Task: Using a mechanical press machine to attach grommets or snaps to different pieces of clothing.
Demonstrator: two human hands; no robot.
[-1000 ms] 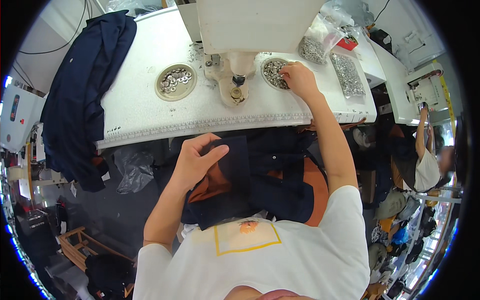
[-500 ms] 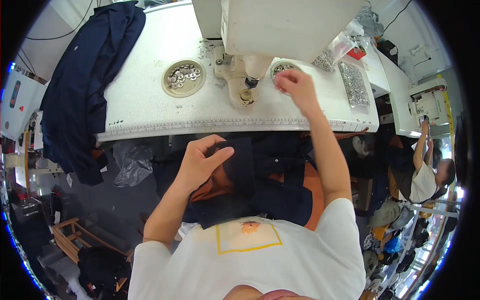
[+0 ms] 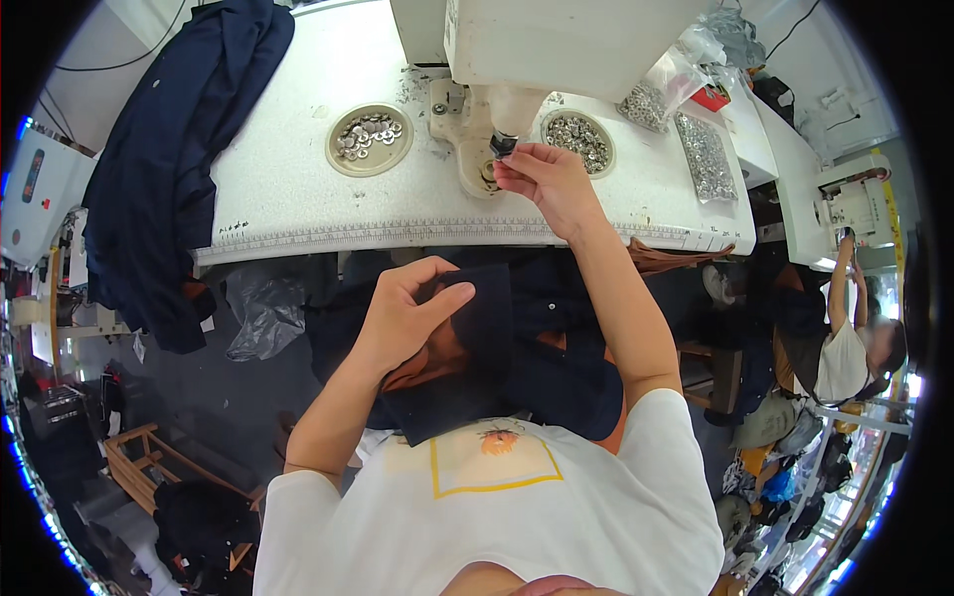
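My left hand point(image 3: 409, 316) is closed on the edge of a navy garment point(image 3: 484, 310) with brown-orange lining, held below the table's front edge. At the snap press point(image 3: 500, 147), my right hand point(image 3: 550, 187) has its thumb and forefinger pinched together just under the upper die. Whatever those fingertips hold is too small to make out. The lower die point(image 3: 489, 173) is partly covered by the fingers. Just behind the right hand sits a round dish point(image 3: 579, 142) of small metal snap parts. To the press's left, another round dish point(image 3: 369, 140) holds shiny metal caps.
A measuring scale runs along the front of the white table point(image 3: 288, 179). Another navy garment point(image 3: 179, 149) drapes over its left end. Bags of metal parts point(image 3: 704, 157) lie at the right, near a red box point(image 3: 711, 96). A co-worker point(image 3: 850, 358) sits at a machine far right.
My right hand has moved left from the right-hand dish to the press dies, uncovering the dish. The left hand keeps its hold on the navy garment, almost unmoved.
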